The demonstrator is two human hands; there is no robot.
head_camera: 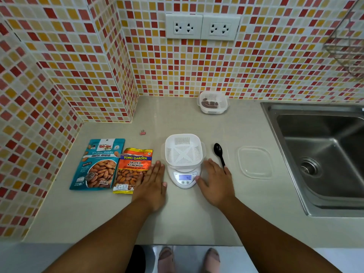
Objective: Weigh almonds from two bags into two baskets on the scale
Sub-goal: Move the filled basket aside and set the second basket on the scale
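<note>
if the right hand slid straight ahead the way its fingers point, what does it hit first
Likely the scale: the right hand lies flat on the counter, fingers angled up and left toward the scale's base under the white basket. The black spoon lies to the right, off that line.

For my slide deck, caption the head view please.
Both hands flat beside a scale holding an empty white basket.

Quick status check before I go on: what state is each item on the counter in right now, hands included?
Basket on scale: upright, empty.
Scale: on, display lit.
Far basket: holds almonds, by the wall.
Blue almond bag: lying flat.
Orange almond bag: lying flat, partly under left hand.
Black spoon: lying on counter.
Clear lid: flat on counter.
Left hand: flat, holding nothing.
Right hand: flat, holding nothing.
</note>
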